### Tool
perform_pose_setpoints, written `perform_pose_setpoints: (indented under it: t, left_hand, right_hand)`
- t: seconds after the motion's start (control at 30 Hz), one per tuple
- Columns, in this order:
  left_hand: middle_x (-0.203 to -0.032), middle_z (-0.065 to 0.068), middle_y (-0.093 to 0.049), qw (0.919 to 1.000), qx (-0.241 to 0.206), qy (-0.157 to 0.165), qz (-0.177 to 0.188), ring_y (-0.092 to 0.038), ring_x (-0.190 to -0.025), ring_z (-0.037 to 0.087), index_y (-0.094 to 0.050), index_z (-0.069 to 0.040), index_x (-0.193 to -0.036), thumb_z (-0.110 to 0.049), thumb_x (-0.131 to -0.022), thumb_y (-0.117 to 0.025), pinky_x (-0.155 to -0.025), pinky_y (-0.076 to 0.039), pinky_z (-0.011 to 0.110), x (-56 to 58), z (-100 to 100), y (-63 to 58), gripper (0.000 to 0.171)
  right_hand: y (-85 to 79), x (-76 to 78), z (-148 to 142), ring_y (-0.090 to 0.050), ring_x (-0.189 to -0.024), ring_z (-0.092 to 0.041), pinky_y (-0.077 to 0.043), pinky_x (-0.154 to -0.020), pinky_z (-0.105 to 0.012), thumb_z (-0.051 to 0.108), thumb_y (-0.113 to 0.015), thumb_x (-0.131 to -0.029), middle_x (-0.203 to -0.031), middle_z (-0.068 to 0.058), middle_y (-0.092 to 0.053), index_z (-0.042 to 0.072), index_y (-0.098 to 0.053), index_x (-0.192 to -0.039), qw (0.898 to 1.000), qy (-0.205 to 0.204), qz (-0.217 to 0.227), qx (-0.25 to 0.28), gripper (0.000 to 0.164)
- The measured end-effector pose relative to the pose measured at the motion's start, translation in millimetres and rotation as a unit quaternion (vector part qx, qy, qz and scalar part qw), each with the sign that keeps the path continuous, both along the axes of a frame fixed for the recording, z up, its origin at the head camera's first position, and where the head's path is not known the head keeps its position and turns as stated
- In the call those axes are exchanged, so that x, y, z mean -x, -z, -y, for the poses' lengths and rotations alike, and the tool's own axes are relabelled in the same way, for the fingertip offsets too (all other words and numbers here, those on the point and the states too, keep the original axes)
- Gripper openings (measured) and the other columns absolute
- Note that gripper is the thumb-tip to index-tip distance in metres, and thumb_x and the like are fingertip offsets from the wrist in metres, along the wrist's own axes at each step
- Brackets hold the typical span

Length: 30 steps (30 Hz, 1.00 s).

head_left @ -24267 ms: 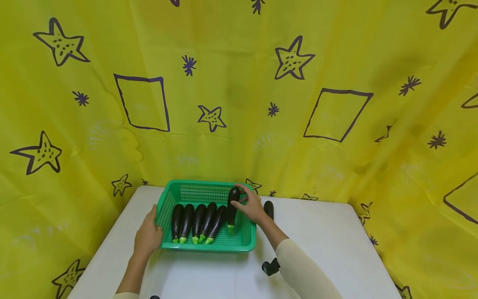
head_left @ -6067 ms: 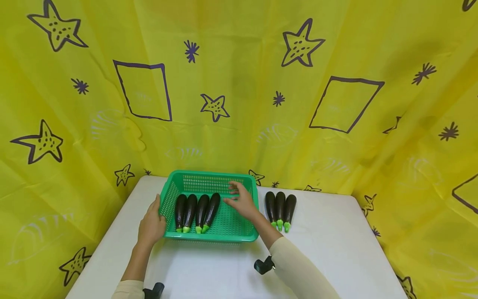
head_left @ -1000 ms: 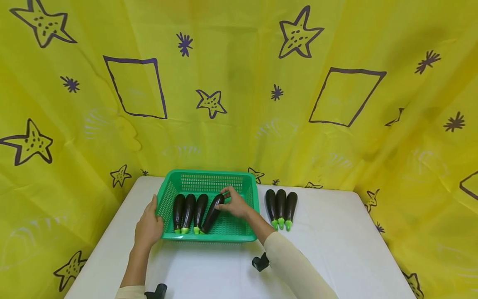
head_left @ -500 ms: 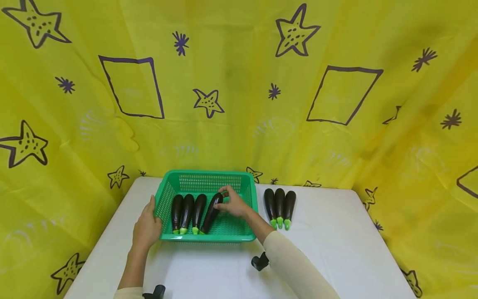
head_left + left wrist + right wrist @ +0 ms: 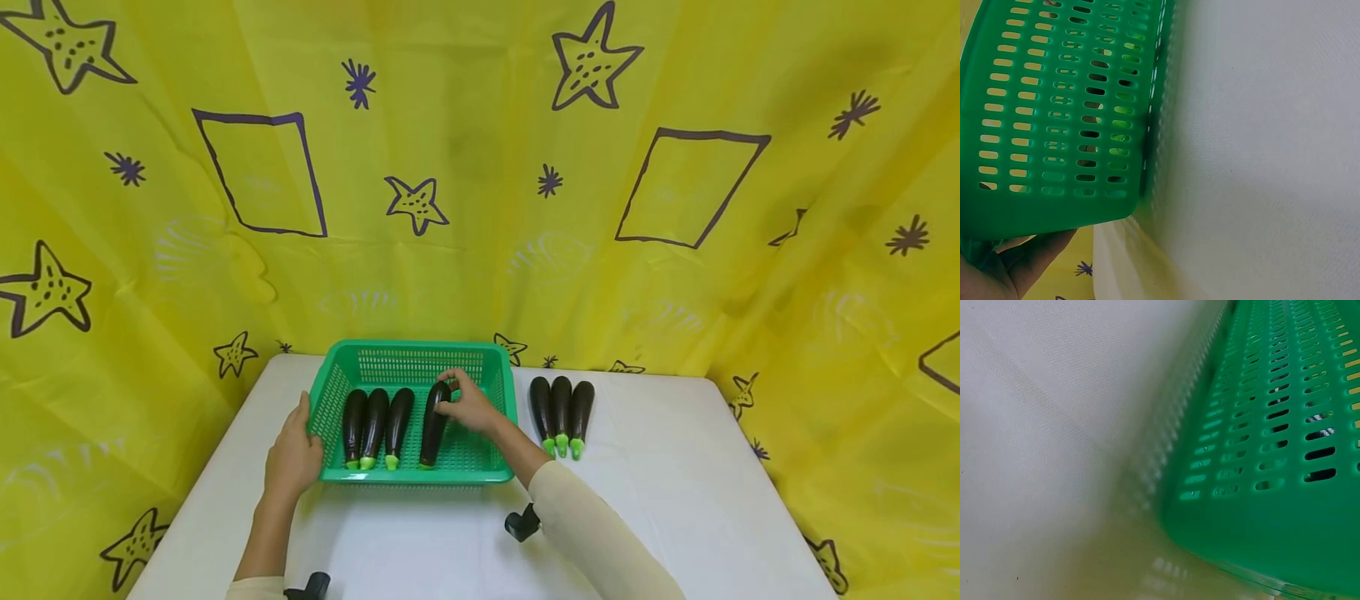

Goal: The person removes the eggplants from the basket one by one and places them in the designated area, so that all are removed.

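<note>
A green plastic basket (image 5: 416, 477) with slotted walls stands on the white table. My left hand (image 5: 294, 454) grips its left rim; in the left wrist view that hand (image 5: 1007, 269) shows at the lower corner beside the wall. Inside, three dark purple eggplants (image 5: 377, 425) with green stem ends lie side by side at the left. My right hand (image 5: 471, 406) reaches over the basket and pinches another eggplant (image 5: 432, 433) near its thick upper end, with a gap between it and the three. That eggplant's stem end points toward the front wall. The right wrist view shows only basket wall and table, no hand.
Three more eggplants (image 5: 561, 417) lie in a row on the white table (image 5: 660, 500), right of the basket. A yellow curtain (image 5: 480, 208) with drawn stars and frames hangs behind and at both sides. Black wrist-camera mounts (image 5: 522, 523) show near the sleeves.
At the first frame more eggplants lay in the basket; three now lie on the table to its right. In the last second my right hand has drawn the pinched eggplant upright, away from its neighbours.
</note>
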State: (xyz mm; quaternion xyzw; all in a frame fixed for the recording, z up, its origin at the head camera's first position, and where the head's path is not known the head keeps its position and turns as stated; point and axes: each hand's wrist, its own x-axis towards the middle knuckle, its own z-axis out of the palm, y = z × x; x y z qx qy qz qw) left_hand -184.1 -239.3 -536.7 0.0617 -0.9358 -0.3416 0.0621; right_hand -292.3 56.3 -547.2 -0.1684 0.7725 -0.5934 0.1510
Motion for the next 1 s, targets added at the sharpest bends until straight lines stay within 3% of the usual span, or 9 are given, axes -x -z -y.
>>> perform_pose_setpoints:
  t: [0.2,0.5,0.7,0.8,1.0]
  left_hand:
    - [-0.165,0.034,-0.025,1.0,-0.004,-0.001,0.002,-0.043,-0.136,0.059,-0.01,0.006,-0.165,0.001,-0.098,-0.038,-0.1,-0.042,0.071,-2.1,1.6,-0.7,0.073]
    - [-0.165,0.034,-0.025,1.0,-0.006,0.0,-0.005,-0.046,-0.133,0.057,-0.01,0.007,-0.165,0.002,-0.097,-0.038,-0.099,-0.043,0.07,0.5,1.1,-2.4,0.074]
    - [-0.164,0.034,-0.025,1.0,-0.008,0.0,-0.003,-0.051,-0.126,0.055,-0.01,0.007,-0.164,0.003,-0.097,-0.036,-0.095,-0.045,0.069,1.7,0.7,-2.3,0.073]
    - [-0.164,0.034,-0.026,1.0,-0.006,0.005,-0.005,-0.056,-0.113,0.052,-0.012,0.009,-0.164,0.005,-0.095,-0.036,-0.088,-0.048,0.067,3.1,-0.5,-1.8,0.073]
    - [-0.164,0.034,-0.025,1.0,0.002,0.003,0.0,-0.057,-0.103,0.049,-0.011,0.008,-0.164,0.005,-0.096,-0.038,-0.082,-0.05,0.063,1.3,1.0,-1.3,0.074]
  right_hand:
    - [-2.9,-1.8,1.3,-0.053,-0.118,-0.041,-0.054,-0.082,-0.05,0.002,-0.067,-0.096,-0.136,-0.025,-0.048,0.001,-0.049,-0.141,1.0,-0.002,-0.021,-0.009,0.048]
    - [-6.2,-0.8,0.0,-0.064,-0.09,-0.027,-0.057,-0.08,-0.054,0.002,-0.067,-0.099,-0.135,-0.027,-0.044,0.001,-0.047,-0.144,1.0,-0.019,-0.009,0.006,0.049]
    - [-6.9,-0.5,0.0,-0.064,-0.092,-0.024,-0.058,-0.08,-0.057,0.002,-0.068,-0.1,-0.136,-0.026,-0.047,0.003,-0.049,-0.147,0.999,-0.022,-0.023,0.023,0.051]
    - [-4.8,-1.0,-2.3,-0.064,-0.095,-0.026,-0.057,-0.081,-0.06,0.003,-0.068,-0.1,-0.137,-0.026,-0.048,0.004,-0.051,-0.149,0.999,-0.011,-0.037,0.035,0.052]
    - [-8.1,-5.4,-3.7,-0.064,-0.099,-0.029,-0.057,-0.084,-0.061,0.004,-0.067,-0.101,-0.14,-0.026,-0.047,0.002,-0.049,-0.152,0.997,0.013,-0.043,0.065,0.054]
